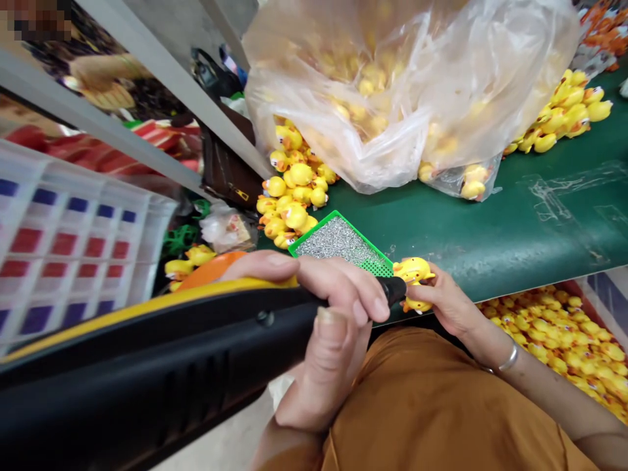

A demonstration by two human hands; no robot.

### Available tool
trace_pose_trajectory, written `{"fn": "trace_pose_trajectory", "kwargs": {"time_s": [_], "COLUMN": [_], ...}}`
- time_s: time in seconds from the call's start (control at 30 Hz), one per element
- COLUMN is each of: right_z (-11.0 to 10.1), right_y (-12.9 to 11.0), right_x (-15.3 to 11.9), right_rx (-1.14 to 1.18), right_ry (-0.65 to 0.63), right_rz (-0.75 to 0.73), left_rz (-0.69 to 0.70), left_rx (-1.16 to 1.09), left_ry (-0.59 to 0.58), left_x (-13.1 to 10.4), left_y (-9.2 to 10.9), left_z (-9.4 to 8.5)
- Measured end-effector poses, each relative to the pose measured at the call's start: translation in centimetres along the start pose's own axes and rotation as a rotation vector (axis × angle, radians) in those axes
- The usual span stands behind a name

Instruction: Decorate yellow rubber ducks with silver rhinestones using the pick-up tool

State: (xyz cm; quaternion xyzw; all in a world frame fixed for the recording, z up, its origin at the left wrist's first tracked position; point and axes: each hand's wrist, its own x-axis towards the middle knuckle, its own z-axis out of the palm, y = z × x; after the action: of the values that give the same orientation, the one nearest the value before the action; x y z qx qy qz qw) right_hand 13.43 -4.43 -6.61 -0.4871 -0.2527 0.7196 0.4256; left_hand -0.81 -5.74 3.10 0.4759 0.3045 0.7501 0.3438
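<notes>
My left hand [333, 314] is wrapped round a large black and yellow power screwdriver [196, 340], which stretches in from the left edge with its narrow black tip pointing right. That tip meets a small yellow toy duck [413, 269], pinched between the thumb and fingers of my right hand [444, 297]. Part of a yellow piece also shows just below the tip. Right behind the hands lies a green tray [375, 250] of small silvery screws [338, 239], partly covered by my left hand.
Yellow ducks [294, 190] are heaped beside a big clear plastic bag [383, 131] of ducks on the green table [490, 235]. More ducks [569, 347] fill a container at the lower right. A white plastic crate [63, 163] stands at left. Another person's hand [108, 91] shows upper left.
</notes>
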Motion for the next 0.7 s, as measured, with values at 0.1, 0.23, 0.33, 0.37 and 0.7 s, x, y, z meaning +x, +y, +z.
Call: {"fn": "trace_pose_trajectory", "kwargs": {"time_s": [0.1,0.23,0.33,0.37,0.7], "right_z": [0.1,0.0,-0.1,-0.1,0.2], "right_y": [0.0,0.3,0.6,0.7,0.6], "right_x": [-0.1,0.0,0.2,0.2,-0.2], "right_rx": [0.003,-0.016,-0.026,-0.027,-0.05], "right_ry": [0.027,0.011,0.02,0.027,0.012], "right_rz": [0.009,0.004,-0.02,-0.023,-0.013], "left_rz": [0.032,0.058,0.071,0.074,0.039], "left_rx": [0.026,0.032,0.068,0.083,0.026], "left_ry": [0.019,0.001,0.002,0.002,-0.052], "left_x": [0.1,0.1,0.1,0.1,0.1], "left_y": [-0.4,-0.7,-0.8,-0.8,-1.2], "left_z": [0.5,0.7,0.8,0.8,0.5]}}
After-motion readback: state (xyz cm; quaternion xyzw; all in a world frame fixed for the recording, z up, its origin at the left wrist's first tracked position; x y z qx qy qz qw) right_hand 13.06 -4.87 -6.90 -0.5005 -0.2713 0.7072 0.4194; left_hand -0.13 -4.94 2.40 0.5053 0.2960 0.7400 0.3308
